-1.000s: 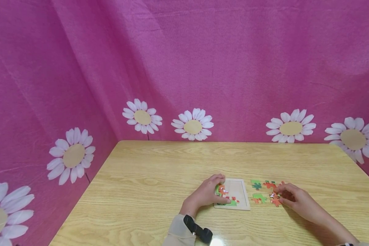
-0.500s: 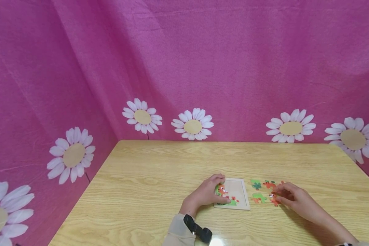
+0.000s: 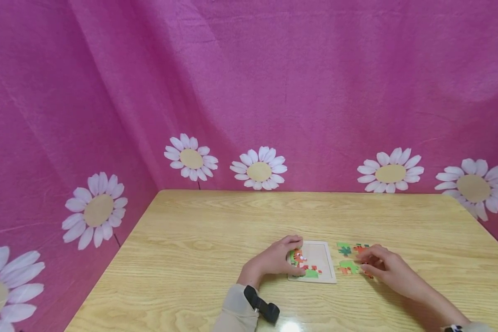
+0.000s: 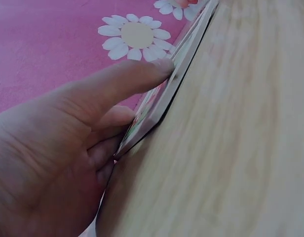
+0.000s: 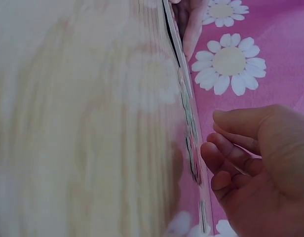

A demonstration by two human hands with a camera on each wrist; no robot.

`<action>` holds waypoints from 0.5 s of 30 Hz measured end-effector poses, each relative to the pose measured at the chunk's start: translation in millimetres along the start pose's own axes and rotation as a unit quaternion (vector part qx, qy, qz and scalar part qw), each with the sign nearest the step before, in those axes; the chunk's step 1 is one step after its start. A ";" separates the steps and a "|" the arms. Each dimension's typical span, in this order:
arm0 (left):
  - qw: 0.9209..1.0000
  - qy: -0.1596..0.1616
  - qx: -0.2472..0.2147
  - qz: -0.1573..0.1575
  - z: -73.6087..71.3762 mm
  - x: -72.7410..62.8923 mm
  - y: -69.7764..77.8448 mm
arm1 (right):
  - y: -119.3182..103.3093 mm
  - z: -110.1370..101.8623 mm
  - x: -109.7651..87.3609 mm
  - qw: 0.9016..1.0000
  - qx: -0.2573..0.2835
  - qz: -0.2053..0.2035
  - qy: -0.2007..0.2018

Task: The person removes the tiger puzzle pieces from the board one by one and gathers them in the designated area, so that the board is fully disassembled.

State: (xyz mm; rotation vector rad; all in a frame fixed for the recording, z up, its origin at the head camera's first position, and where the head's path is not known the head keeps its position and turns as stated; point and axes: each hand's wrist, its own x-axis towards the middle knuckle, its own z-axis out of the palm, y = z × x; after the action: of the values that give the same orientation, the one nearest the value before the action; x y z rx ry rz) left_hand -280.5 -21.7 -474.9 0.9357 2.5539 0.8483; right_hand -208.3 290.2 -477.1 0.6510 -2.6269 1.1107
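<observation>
Reaching hand, from the head: the right hand (image 3: 392,272) has slid left, toward the puzzle tray (image 3: 321,253). Its tips are now right by the green and orange piece (image 3: 348,266).
Orange piece, from the head: this one (image 3: 368,276) lay more in sight half a second ago. Now the right hand hides most of it.
Holding hand, from the head: the left hand (image 3: 271,259) has stayed at the tray's left side.
Puzzle tray, from the head: it lies flat on the table (image 3: 211,230), between the hands. Pieces sit only along its left and near sides, so the picture looks just partly made. Loose pieces lie to its right.
Left thumb, from the left wrist: it lies over the tray's near edge. The other fingers bend by its side, so the hand grips the tray.
Right fingers, from the right wrist: they bend loosely, close together, just beside the loose pieces. No piece shows in them. I cannot tell if they touch one.
</observation>
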 end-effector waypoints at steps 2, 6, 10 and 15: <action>1.000 -0.008 -0.004 0.001 -1.4 0.0 -0.2 | -2.4 2.5 1.8 1.000 0.003 -0.017 0.004; 1.000 -0.021 -0.010 0.005 -3.7 -0.2 -0.7 | -7.7 7.8 7.5 1.000 0.004 -0.026 -0.002; 0.999 -0.029 -0.016 0.008 -5.1 -0.5 -1.4 | -13.2 16.2 13.0 0.999 0.014 -0.025 -0.014; 0.999 -0.030 -0.019 0.013 -5.9 -1.5 -1.8 | -22.9 29.4 22.6 0.999 0.016 -0.036 -0.029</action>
State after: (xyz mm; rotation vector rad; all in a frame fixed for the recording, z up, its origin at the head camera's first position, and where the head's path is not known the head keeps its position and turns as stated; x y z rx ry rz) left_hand -283.0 -26.4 -471.3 0.9698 2.4711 0.8586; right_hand -218.1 247.8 -474.9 0.7908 -2.6158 1.1309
